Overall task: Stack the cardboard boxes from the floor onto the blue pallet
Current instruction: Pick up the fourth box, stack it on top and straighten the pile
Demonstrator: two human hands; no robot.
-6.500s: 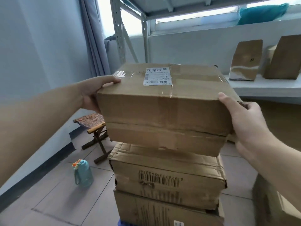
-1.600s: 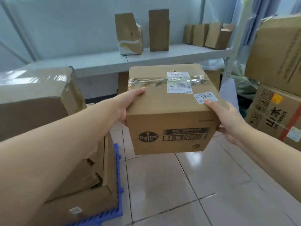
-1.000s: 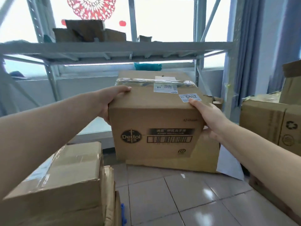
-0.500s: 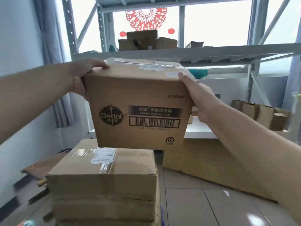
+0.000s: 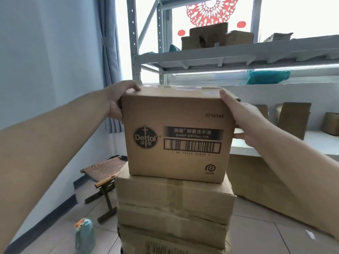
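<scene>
1. The grey metal shelving rack (image 5: 238, 55) fills the background, with small brown cartons on its upper shelf; half a second ago it sat further right in the view.
2. The stack of taped brown cardboard boxes (image 5: 174, 200) stands in the centre; the blue pallet under it cannot be seen.
3. The brown cardboard Dettol box with a printed barcode (image 5: 176, 136) now sits with its bottom edge on the top of the stack, where half a second ago it hung clear above it.
4. The left hand (image 5: 117, 101) grips the box's upper left corner, thumb over the top edge.
5. The right hand (image 5: 242, 118) clasps the right side, thumb at the top corner.
6. A folding wooden stool with a woven seat (image 5: 102, 169) stands left of the stack.
7. A teal water bottle (image 5: 84, 233) stands on the tiled floor near the stool.
</scene>
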